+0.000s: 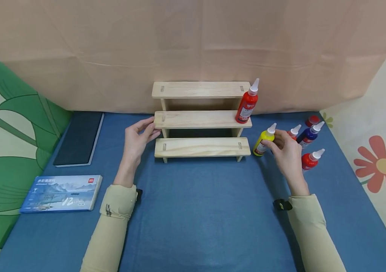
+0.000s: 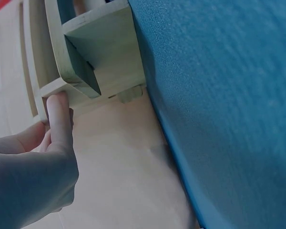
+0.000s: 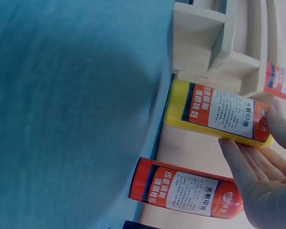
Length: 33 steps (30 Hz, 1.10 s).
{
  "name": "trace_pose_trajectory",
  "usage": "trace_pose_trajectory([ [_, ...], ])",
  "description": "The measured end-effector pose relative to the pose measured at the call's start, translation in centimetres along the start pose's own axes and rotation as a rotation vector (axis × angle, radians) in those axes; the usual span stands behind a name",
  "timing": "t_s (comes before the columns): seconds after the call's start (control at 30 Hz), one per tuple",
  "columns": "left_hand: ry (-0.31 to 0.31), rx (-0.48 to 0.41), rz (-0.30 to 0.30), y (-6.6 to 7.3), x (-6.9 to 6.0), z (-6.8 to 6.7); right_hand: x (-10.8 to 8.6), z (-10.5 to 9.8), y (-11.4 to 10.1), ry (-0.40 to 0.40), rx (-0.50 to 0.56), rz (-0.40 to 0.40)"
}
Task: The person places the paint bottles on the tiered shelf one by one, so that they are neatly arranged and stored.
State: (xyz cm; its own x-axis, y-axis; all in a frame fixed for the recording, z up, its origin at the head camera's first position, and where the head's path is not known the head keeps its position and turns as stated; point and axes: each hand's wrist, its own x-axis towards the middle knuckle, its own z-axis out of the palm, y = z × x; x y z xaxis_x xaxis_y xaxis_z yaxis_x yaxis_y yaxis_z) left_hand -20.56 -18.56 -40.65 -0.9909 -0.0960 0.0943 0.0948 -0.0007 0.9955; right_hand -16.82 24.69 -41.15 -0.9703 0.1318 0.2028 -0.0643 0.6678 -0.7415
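A three-tier wooden display rack (image 1: 196, 119) stands at the back of the blue-covered table. My left hand (image 1: 138, 138) is at the left end of its middle tier; in the left wrist view (image 2: 43, 162) the thumb and fingers grip the board's end. My right hand (image 1: 286, 155) pinches a yellow stamp-ink bottle (image 1: 262, 143) with a white nozzle, upright just right of the rack. In the right wrist view the yellow bottle (image 3: 214, 112) lies between thumb and fingers. A red ink bottle (image 1: 246, 105) stands on the middle tier's right end.
Right of my right hand are a dark blue bottle (image 1: 306, 136), a red bottle (image 1: 310, 160) and another red one (image 1: 294, 131), partly hidden. A red object (image 1: 312, 120) sits behind them. At left lie a dark notebook (image 1: 77, 138) and a blue box (image 1: 62, 192).
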Motion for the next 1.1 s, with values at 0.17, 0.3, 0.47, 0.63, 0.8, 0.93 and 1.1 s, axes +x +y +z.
trace_pose_trajectory([
  [0.17,-0.001,-0.004,0.004,-0.1,0.0,0.0,-0.1,-0.3,-0.4,0.025,-0.002,0.004],
  [0.3,-0.004,-0.003,0.005,-0.1,0.1,0.0,-0.4,-0.7,-1.0,0.036,0.022,0.015],
  [0.47,0.002,0.002,0.002,-0.2,0.1,-0.1,-0.6,-1.1,-1.7,0.057,0.053,0.003],
  [0.63,0.001,0.006,0.000,-0.2,0.1,-0.1,-0.6,-1.3,-2.3,0.064,0.057,-0.006],
  [0.8,0.001,0.006,-0.003,-0.2,0.2,-0.1,-0.8,-1.6,-2.9,0.052,0.043,0.005],
  [0.93,-0.001,0.000,-0.001,-0.2,0.2,0.0,-1.0,-1.9,-3.5,0.053,0.045,-0.010],
  [1.1,-0.001,-0.003,-0.003,-0.2,0.2,-0.1,-1.1,-2.1,-4.1,0.059,0.053,-0.027],
])
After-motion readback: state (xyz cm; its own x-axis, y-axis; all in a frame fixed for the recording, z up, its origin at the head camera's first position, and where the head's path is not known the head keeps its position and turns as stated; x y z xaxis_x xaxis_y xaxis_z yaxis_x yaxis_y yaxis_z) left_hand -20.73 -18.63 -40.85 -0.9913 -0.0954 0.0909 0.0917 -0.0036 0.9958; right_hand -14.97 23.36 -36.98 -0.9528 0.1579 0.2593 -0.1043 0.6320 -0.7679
